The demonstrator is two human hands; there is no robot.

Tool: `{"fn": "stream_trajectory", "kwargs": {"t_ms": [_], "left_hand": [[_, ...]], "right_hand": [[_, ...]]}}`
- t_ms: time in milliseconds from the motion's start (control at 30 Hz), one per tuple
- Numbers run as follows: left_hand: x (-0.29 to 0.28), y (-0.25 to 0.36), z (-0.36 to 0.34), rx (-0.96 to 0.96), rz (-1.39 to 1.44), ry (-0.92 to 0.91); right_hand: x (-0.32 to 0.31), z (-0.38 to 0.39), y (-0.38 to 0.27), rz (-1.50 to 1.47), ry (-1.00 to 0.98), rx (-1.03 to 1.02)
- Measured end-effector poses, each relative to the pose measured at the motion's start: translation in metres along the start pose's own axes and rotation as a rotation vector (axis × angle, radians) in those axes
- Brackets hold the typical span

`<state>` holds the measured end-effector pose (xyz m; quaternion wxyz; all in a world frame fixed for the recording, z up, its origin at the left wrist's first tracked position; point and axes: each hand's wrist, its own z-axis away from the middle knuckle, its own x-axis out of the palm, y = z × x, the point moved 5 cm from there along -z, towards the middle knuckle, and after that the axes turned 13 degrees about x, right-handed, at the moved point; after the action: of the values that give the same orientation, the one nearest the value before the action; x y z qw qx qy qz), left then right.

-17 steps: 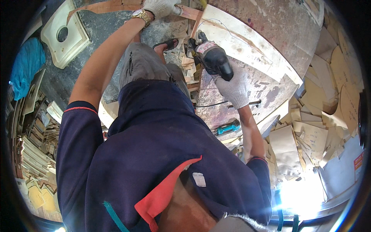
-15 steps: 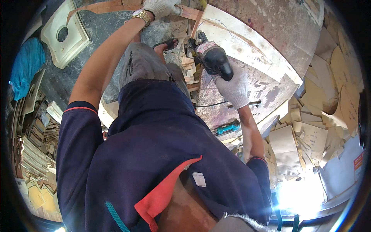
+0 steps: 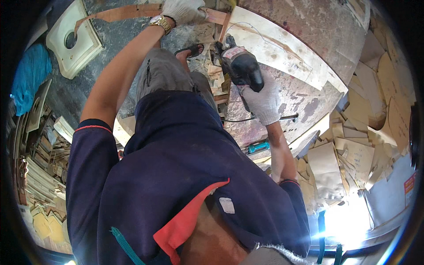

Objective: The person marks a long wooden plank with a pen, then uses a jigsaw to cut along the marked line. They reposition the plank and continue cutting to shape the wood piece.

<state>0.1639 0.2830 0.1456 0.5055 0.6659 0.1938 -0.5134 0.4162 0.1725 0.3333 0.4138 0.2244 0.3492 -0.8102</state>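
Observation:
My right hand (image 3: 265, 106), in a white knit glove, is wrapped round the rear of a black jigsaw (image 3: 246, 70). The jigsaw's front end sits at the table edge, beside the left end of a pale curved board (image 3: 287, 55) with pencil marks. At the top of the view my left hand (image 3: 183, 10), also gloved, is closed on a thin reddish-brown wood strip (image 3: 119, 13). This strip reaches from the far left to the table edge near the board. The jigsaw's blade cannot be made out.
The worn table (image 3: 304, 110) carries a teal-handled tool (image 3: 259, 147) near my right forearm. Wood offcuts (image 3: 353, 154) are heaped at the right. On the left are a cream panel with a round hole (image 3: 73, 53), a blue plastic bag (image 3: 31, 75) and stacked wood pieces (image 3: 42, 181).
My right hand and the jigsaw have shifted slightly left and toward me. My left hand stays on the strip, nearly where it was.

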Motion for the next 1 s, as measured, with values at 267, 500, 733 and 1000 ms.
{"fn": "stream_trajectory", "kwargs": {"t_ms": [267,500,733,1000], "left_hand": [[0.010,-0.007,0.003,-0.046,0.007,-0.148],[0.018,-0.007,-0.001,0.114,0.001,-0.229],[0.013,-0.003,0.002,0.094,0.049,-0.369],[0.023,-0.006,0.009,0.134,0.091,-0.289]], "right_hand": [[0.004,-0.001,-0.003,-0.014,-0.025,0.062],[0.008,0.000,0.000,-0.063,-0.041,0.133],[0.012,0.004,0.000,-0.079,0.017,0.164],[0.016,0.007,-0.004,-0.181,0.031,0.150]]}}
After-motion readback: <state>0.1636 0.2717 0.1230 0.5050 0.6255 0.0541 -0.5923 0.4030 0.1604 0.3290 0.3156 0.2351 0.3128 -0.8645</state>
